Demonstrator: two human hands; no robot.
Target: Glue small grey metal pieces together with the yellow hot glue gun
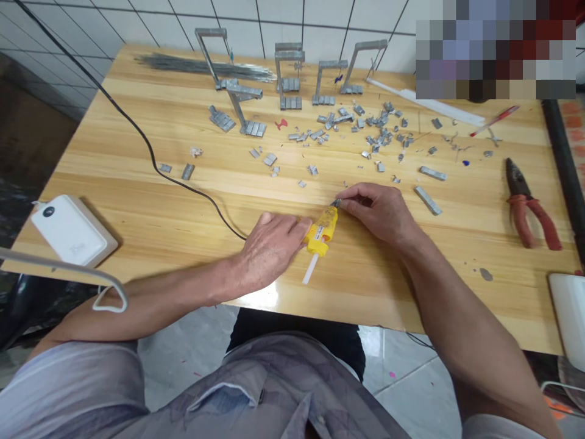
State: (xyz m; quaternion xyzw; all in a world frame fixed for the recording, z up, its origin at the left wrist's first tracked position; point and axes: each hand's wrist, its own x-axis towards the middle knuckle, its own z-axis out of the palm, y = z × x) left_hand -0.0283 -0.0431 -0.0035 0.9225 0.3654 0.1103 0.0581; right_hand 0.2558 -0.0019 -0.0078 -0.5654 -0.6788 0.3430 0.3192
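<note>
My left hand (274,247) is closed around a yellow hot glue gun (325,222), close to the table's front edge. A white glue stick (310,269) sticks out of the gun's rear, toward me. At the gun's nozzle, my right hand (379,210) pinches a small grey piece (337,203) between thumb and fingertips. The piece is mostly covered by the fingers, so its shape is unclear. A black cable (201,192) runs from the left toward the gun and disappears beneath my left hand.
Several grey bent frames (235,110) made of staple strips stand at the back. Staple bits (381,131) lie scattered before them. Red-handled pliers (525,204) rest at the right, a white power bank (73,231) at the left. Thin wires (201,66) lie near the wall.
</note>
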